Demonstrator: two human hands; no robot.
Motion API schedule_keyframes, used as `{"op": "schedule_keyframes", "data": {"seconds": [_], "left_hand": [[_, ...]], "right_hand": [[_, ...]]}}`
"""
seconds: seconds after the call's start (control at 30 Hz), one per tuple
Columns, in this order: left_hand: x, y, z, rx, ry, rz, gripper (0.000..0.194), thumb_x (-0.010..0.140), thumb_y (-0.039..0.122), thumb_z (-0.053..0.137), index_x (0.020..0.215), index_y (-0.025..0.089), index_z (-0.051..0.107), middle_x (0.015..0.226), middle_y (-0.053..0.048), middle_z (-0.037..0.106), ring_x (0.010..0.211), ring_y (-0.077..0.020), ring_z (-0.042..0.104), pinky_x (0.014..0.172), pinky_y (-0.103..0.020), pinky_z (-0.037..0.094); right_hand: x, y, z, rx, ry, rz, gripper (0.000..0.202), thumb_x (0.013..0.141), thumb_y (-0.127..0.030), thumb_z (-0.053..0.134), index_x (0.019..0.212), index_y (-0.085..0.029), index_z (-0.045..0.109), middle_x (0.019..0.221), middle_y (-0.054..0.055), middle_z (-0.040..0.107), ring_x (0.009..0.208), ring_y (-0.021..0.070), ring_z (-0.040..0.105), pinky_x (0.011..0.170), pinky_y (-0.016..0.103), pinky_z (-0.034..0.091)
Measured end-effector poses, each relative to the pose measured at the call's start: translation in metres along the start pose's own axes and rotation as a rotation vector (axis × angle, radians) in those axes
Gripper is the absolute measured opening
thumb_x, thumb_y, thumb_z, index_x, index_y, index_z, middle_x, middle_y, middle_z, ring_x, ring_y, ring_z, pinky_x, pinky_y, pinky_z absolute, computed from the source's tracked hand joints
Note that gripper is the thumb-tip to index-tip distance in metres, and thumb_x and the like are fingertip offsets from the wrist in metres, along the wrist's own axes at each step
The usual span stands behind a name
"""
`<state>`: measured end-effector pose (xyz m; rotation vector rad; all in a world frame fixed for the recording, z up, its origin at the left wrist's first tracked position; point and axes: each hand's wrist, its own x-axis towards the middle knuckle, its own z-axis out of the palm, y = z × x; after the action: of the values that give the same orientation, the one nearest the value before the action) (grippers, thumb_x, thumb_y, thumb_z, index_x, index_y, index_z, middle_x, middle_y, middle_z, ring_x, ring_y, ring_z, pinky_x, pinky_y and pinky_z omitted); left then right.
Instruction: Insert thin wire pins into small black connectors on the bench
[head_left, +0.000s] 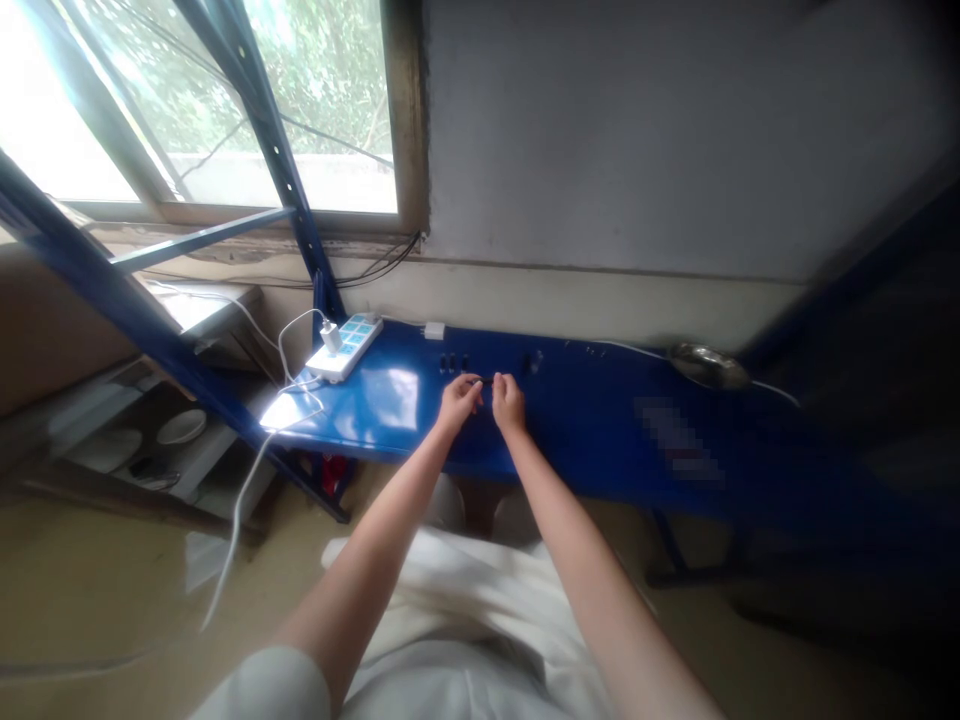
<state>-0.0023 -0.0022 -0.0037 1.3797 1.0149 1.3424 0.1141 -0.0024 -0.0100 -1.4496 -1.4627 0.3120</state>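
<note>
Just above the blue metal shelf [577,430], my left hand [459,400] and my right hand [508,402] face each other a short way apart. Between their fingertips runs a small dark thin piece [486,381], pinched at both ends; its kind is too small to make out. Behind my left hand several small black pieces [452,363] lie in a row on the blue surface. Farther right, beyond my right hand, sits another little dark and clear item [534,361], blurred.
A white power strip [345,347] with a plugged-in charger [330,336] stands at the left end, its cable trailing to the floor. A white adapter [434,330] lies at the back edge. A shiny metal dish [708,367] is at the right. Blue uprights [281,150] rise at left.
</note>
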Motion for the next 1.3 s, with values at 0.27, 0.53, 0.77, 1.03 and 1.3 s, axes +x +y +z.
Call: {"op": "schedule_keyframes", "data": {"seconds": [0.27, 0.53, 0.77, 1.03, 1.3], "left_hand": [[-0.001, 0.0, -0.001, 0.054, -0.014, -0.001, 0.038, 0.078, 0.05, 0.051, 0.073, 0.013, 0.056, 0.052, 0.001, 0.054, 0.039, -0.0049, 0.044, 0.043, -0.017, 0.034], [0.003, -0.005, 0.0, -0.009, 0.197, -0.044, 0.038, 0.08, 0.052, 0.046, 0.072, 0.015, 0.053, 0.049, 0.003, 0.051, 0.036, -0.0047, 0.041, 0.04, -0.017, 0.031], [0.0, -0.003, 0.0, 0.06, 0.069, -0.045, 0.034, 0.075, 0.047, 0.055, 0.076, 0.013, 0.059, 0.052, 0.002, 0.053, 0.038, -0.0051, 0.042, 0.041, -0.017, 0.033], [0.003, -0.007, 0.0, 0.069, 0.127, -0.015, 0.033, 0.082, 0.046, 0.047, 0.076, 0.015, 0.055, 0.052, 0.002, 0.053, 0.037, -0.0055, 0.042, 0.04, -0.018, 0.033], [0.003, -0.003, 0.0, 0.072, 0.13, -0.009, 0.029, 0.084, 0.039, 0.045, 0.082, 0.014, 0.059, 0.05, 0.003, 0.05, 0.037, -0.0061, 0.042, 0.04, -0.018, 0.033]], "right_hand": [[-0.001, -0.001, -0.002, 0.017, 0.016, 0.026, 0.036, 0.09, -0.04, 0.028, 0.07, -0.02, 0.05, 0.068, 0.005, 0.06, 0.064, 0.0153, 0.055, 0.064, 0.023, 0.042], [-0.001, 0.003, -0.001, 0.093, 0.236, 0.117, 0.042, 0.089, -0.047, 0.023, 0.075, -0.019, 0.051, 0.072, 0.007, 0.061, 0.068, 0.0151, 0.057, 0.067, 0.024, 0.044], [0.001, 0.007, 0.006, 0.19, 0.204, -0.116, 0.039, 0.087, -0.048, 0.03, 0.085, -0.018, 0.053, 0.082, 0.009, 0.063, 0.075, 0.0171, 0.058, 0.072, 0.03, 0.046], [-0.001, 0.009, 0.012, 0.051, -0.051, -0.24, 0.028, 0.088, -0.035, 0.034, 0.089, -0.018, 0.055, 0.087, 0.009, 0.062, 0.081, 0.0188, 0.058, 0.074, 0.03, 0.046], [-0.001, 0.008, 0.01, 0.034, -0.176, -0.321, 0.023, 0.086, -0.029, 0.04, 0.088, -0.018, 0.059, 0.09, 0.009, 0.06, 0.083, 0.0181, 0.057, 0.073, 0.028, 0.047]]}}
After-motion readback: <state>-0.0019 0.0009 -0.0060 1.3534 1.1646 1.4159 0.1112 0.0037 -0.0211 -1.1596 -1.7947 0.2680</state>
